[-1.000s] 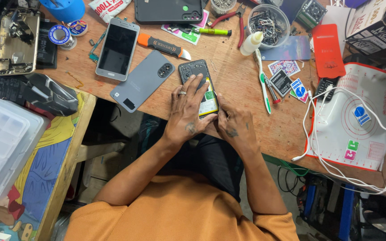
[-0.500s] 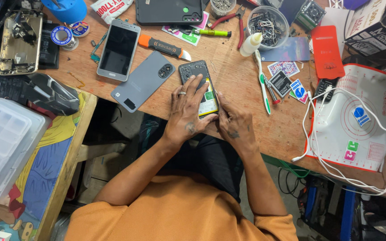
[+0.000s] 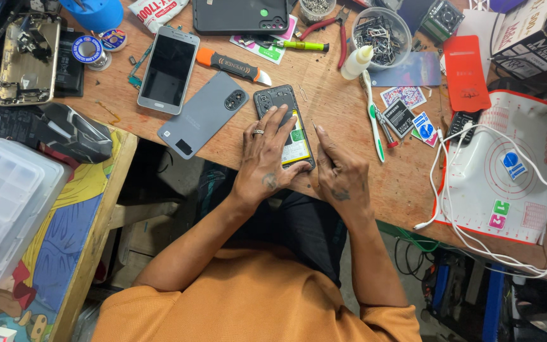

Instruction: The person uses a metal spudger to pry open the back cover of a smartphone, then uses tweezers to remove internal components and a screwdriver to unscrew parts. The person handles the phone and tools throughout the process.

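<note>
An opened phone [image 3: 281, 104] with its back off lies on the wooden bench, its yellow-green battery showing. My left hand [image 3: 264, 158] presses flat on it, fingers spread over the lower half, a ring on one finger. My right hand [image 3: 340, 171] rests just right of the phone, forefinger stretched out beside a thin metal tool [image 3: 315, 128]; whether it grips the tool I cannot tell. The phone's grey back cover [image 3: 202, 115] lies to the left.
A silver phone [image 3: 168, 68], an orange-handled opener [image 3: 234, 66], a black tablet [image 3: 240, 15], a glue bottle [image 3: 356, 62], a bowl of parts [image 3: 380, 28], a toothbrush [image 3: 373, 120] and a white mat with cables [image 3: 508, 171] surround the work. Clear plastic boxes [image 3: 1, 209] stand at left.
Both hands have stayed on the opened phone; only slight finger shifts show, and the view has moved a little.
</note>
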